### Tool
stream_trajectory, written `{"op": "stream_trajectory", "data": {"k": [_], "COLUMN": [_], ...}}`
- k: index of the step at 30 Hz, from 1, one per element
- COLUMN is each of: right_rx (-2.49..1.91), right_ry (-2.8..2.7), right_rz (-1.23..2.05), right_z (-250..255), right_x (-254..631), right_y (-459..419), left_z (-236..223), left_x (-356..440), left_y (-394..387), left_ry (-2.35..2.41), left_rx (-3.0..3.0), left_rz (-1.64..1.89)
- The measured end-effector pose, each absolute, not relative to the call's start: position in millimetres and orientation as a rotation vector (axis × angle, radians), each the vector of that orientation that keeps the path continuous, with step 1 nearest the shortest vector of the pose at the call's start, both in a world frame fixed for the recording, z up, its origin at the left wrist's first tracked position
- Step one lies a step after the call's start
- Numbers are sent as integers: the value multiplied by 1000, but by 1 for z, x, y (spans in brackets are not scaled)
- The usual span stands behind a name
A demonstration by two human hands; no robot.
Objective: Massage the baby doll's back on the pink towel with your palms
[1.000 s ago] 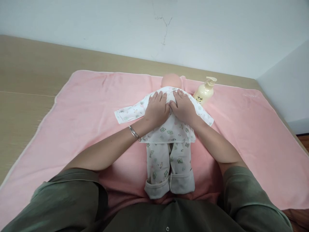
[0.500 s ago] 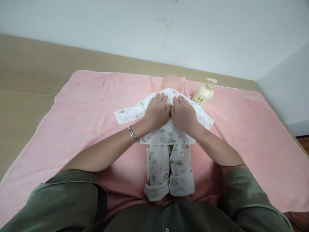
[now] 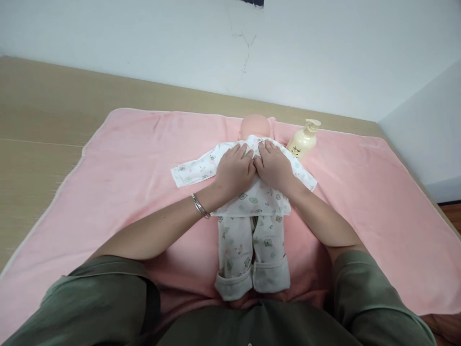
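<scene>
The left hand point(image 3: 235, 170) and right hand point(image 3: 275, 166) cover part of the printed shirt point(image 3: 252, 204). The doll point(image 3: 255, 126)'s face is hidden. The top edge cuts off a dark object point(image 3: 256, 3), possibly a poster; the blanket point(image 3: 367, 206) leaves view at left.

1 left hand point(image 3: 236, 170), 1 right hand point(image 3: 274, 166), on 1 printed top point(image 3: 252, 202). Under grip: 1 doll point(image 3: 255, 126), 1 pink blanket point(image 3: 378, 206). Right of grip: 1 pump bottle point(image 3: 303, 141). Nearer the person: 1 pair of trousers point(image 3: 236, 240), 2 cuffs point(image 3: 271, 276).
</scene>
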State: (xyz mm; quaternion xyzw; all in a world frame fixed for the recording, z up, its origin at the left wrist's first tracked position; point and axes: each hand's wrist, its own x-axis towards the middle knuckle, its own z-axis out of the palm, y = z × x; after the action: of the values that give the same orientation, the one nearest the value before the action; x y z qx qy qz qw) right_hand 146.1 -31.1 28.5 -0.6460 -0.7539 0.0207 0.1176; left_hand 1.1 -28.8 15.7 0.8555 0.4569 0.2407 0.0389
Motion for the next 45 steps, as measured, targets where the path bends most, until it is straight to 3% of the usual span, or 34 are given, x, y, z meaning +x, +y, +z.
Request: {"op": "stream_trajectory", "data": {"k": [8,14,23,30,38,45], "right_rx": [-1847,-1927,-1872,-1911,-1797,-1890], "right_ry": [-2253,-2126,-2215,-2172,-2223,-2136], "right_rz": [-53,91,-151,53,-162,2], "right_z": [34,32,34,29,29,27], "right_x": [135,145,131,148,135,148], "right_y": [-58,-31,-61,-26,-53,-26], "left_z": [10,9,10,12,6,10], "left_x": [-5,0,-3,1,-6,2], "left_y": [0,-23,-2,-30,4,-26], "left_ry": [1418,1378,1442,1375,1316,1308], "left_rx": [2533,2618,2491,2593,2491,2582], "left_rz": [629,773,677,791,693,813]}}
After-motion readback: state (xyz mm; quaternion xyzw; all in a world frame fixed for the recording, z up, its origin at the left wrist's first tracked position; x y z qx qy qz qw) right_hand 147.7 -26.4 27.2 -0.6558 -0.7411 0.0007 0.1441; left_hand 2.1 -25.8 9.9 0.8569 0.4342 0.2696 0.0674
